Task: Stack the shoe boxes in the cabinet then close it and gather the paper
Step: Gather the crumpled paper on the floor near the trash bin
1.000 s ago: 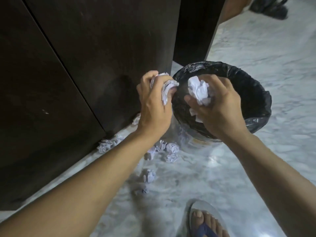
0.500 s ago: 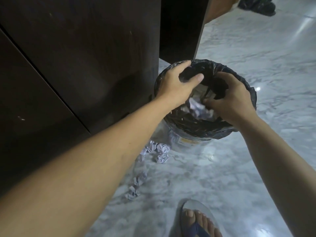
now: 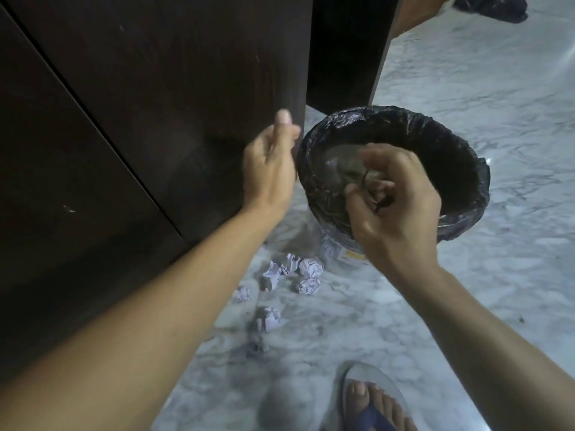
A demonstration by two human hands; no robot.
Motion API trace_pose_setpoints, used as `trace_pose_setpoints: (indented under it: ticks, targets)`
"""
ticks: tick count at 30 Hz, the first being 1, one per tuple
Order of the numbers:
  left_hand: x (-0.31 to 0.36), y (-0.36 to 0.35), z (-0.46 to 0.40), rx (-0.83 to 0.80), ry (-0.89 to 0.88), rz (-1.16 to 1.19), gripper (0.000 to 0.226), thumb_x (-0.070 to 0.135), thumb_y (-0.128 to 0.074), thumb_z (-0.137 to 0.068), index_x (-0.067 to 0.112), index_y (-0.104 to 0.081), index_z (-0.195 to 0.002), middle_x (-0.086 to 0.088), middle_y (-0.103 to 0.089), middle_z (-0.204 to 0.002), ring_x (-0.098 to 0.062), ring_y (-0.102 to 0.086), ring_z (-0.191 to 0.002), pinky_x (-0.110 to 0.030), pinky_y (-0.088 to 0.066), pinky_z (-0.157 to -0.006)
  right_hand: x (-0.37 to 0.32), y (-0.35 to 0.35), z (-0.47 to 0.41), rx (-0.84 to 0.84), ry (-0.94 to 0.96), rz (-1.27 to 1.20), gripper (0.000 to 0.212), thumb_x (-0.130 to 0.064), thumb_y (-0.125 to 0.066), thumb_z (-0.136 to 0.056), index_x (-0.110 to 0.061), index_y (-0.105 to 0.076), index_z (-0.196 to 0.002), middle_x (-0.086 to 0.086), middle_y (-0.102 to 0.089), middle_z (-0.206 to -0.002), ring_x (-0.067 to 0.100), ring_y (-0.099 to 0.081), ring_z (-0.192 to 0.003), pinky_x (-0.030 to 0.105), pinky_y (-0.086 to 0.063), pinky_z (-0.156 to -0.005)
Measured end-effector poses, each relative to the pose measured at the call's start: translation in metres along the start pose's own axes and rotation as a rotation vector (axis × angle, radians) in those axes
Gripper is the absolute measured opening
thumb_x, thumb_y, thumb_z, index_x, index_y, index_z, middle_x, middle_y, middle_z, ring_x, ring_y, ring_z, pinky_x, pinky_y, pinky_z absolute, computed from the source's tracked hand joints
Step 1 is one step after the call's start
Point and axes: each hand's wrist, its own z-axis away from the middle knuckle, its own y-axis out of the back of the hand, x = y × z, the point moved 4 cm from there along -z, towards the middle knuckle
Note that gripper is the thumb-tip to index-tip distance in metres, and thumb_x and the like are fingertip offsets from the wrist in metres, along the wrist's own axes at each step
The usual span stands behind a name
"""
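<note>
A round bin lined with a black bag stands on the marble floor beside the dark wooden cabinet, whose doors are shut. My left hand hovers just left of the bin's rim, fingers apart and empty. My right hand hangs over the near side of the bin with loosely curled fingers and no paper in it. Several crumpled white paper balls lie on the floor below the bin, trailing toward me. The bin's inside is dark and partly hidden by my right hand.
My foot in a blue sandal rests on the floor at the bottom. A black bag lies at the far top right. Grey-veined marble floor spreads to the right of the bin.
Both hands held crumpled paper a second ago, then dipped into the bin. Now they are empty; the left hand has drawn back left of the rim and the right has lifted.
</note>
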Motion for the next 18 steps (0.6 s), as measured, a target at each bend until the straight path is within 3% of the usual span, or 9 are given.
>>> trace_pose_setpoints:
  ticks: [3, 5, 7, 10, 13, 18]
  targets:
    - [-0.041, 0.054, 0.02, 0.073, 0.033, -0.13, 0.035, 0.042, -0.044, -0.097, 0.019, -0.068, -0.087, 0.004, -0.069, -0.09, -0.009, -0.064, -0.089, -0.026, -0.048, -0.084, -0.02, -0.026, 0.031, -0.139, 0.084, -0.064, 0.033, 0.003, -0.066, -0.078, -0.002, -0.064, -0.11, 0.01, -0.062, -0.113, 0.015, -0.061, -0.104, 0.021, -0.05, -0.085]
    - [-0.075, 0.088, 0.04, 0.095, 0.07, -0.258, 0.027, 0.035, -0.048, -0.099, 0.016, -0.065, -0.09, 0.002, -0.064, -0.089, -0.008, -0.058, -0.083, -0.027, -0.045, -0.079, -0.02, -0.048, 0.052, -0.301, 0.071, -0.085, 0.035, -0.004, -0.066, -0.08, -0.006, -0.062, -0.115, 0.006, -0.061, -0.117, 0.015, -0.06, -0.106, 0.022, -0.05, -0.084]
    - [-0.11, 0.117, 0.06, 0.098, 0.095, -0.46, 0.021, 0.031, -0.055, -0.096, 0.013, -0.065, -0.101, -0.003, -0.062, -0.101, -0.017, -0.06, -0.096, -0.035, -0.047, -0.088, -0.009, -0.069, 0.07, -0.464, 0.035, -0.022, 0.038, -0.013, -0.066, -0.082, -0.011, -0.06, -0.12, 0.001, -0.058, -0.122, 0.016, -0.058, -0.109, 0.028, -0.051, -0.084]
    - [-0.144, 0.151, 0.087, 0.085, 0.073, -0.787, 0.047, 0.04, -0.06, -0.086, 0.006, -0.063, -0.117, -0.015, -0.056, -0.126, -0.033, -0.05, -0.121, -0.045, -0.038, -0.104, 0.022, -0.094, 0.086, -0.661, -0.047, 0.169, 0.05, -0.022, -0.068, -0.084, -0.015, -0.053, -0.13, 0.003, -0.052, -0.134, 0.024, -0.054, -0.119, 0.035, -0.049, -0.093]
    - [-0.163, 0.173, 0.104, 0.069, 0.042, -1.011, 0.073, 0.057, -0.055, -0.07, 0.009, -0.058, -0.126, -0.022, -0.045, -0.139, -0.041, -0.042, -0.127, -0.052, -0.032, -0.104, 0.057, -0.108, 0.097, -0.866, -0.161, 0.394, 0.072, -0.032, -0.07, -0.084, -0.022, -0.035, -0.146, 0.006, -0.032, -0.153, 0.03, -0.034, -0.138, 0.038, -0.036, -0.11]
    - [-0.184, 0.186, 0.116, -0.068, 0.121, -1.146, 0.106, 0.08, -0.054, -0.058, 0.022, -0.039, -0.145, -0.018, -0.013, -0.156, -0.041, -0.023, -0.138, -0.061, -0.026, -0.107, 0.091, -0.121, 0.116, -1.101, -0.093, 0.576, 0.09, -0.044, -0.07, -0.083, -0.03, -0.016, -0.153, 0.0, -0.005, -0.163, 0.03, -0.014, -0.148, 0.043, -0.029, -0.116]
